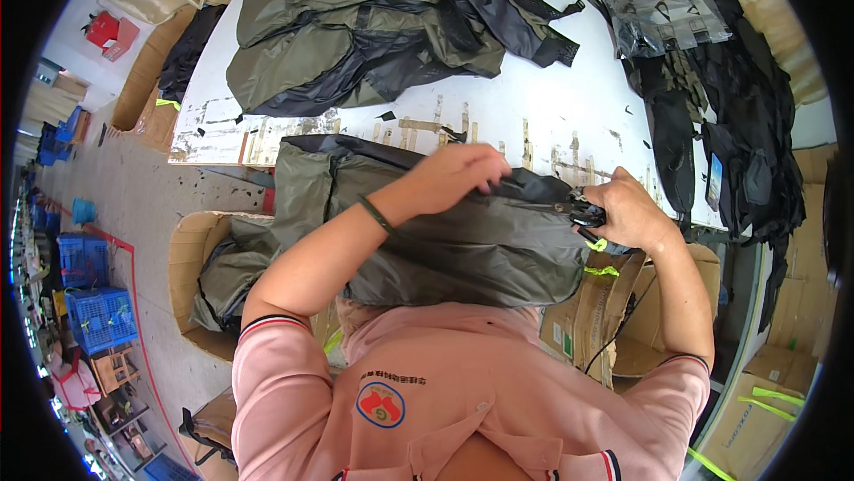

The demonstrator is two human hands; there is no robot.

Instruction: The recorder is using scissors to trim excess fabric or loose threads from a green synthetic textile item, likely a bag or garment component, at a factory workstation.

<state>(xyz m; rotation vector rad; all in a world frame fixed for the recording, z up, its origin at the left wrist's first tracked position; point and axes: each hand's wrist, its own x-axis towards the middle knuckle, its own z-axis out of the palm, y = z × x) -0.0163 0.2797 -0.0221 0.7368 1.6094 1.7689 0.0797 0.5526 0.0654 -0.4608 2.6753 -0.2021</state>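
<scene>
I hold an olive and black garment (463, 245) up over the near edge of a white worktable (534, 107). My left hand (463, 174) pinches its black upper edge. My right hand (627, 210) grips a small pair of black snips (583, 214) at the same edge, close to the cloth. A green band sits on my left wrist. The garment's lower part hangs down toward my chest.
A heap of olive and black garments (382, 23) lies on the table's far side. Black pieces (729, 107) and a clear plastic bag hang at the right. A cardboard box (200, 267) with more garments stands at my left, other boxes (596, 312) at my right. Blue crates (93, 303) line the floor.
</scene>
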